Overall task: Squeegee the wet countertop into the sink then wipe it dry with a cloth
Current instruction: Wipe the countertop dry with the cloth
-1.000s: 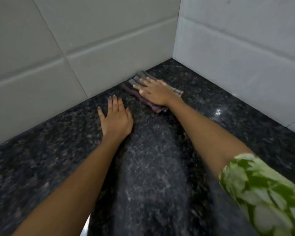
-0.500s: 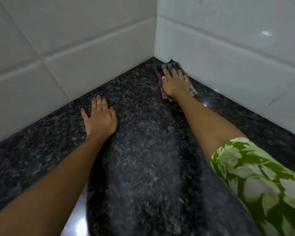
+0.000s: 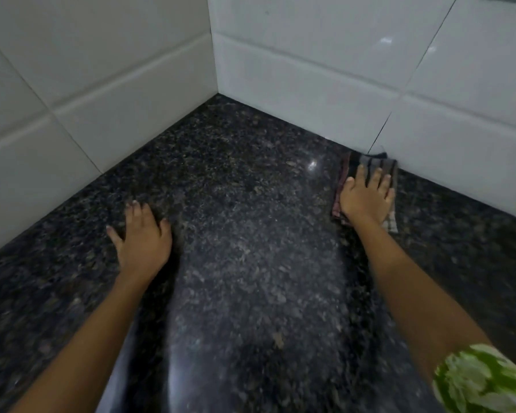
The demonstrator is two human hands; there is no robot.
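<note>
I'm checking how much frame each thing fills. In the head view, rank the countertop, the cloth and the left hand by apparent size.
1. countertop, by far the largest.
2. left hand and cloth: unsure, since the right hand covers much of the cloth.

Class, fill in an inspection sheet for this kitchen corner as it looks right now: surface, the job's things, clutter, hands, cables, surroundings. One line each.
Surface: dark speckled granite countertop, glossy, with a small light glint near the cloth; wet or dry cannot be told.
Job's things: striped cloth lying flat on the countertop against the base of the right-hand wall; no squeegee or sink in view.
Clutter: nothing seen.
Hands: right hand presses flat on the cloth, fingers straight; left hand rests flat on the bare countertop, fingers spread.
Cables: nothing seen.
Surroundings: white tiled walls meet in a corner behind the countertop; green patterned sleeve on the right arm.
</note>
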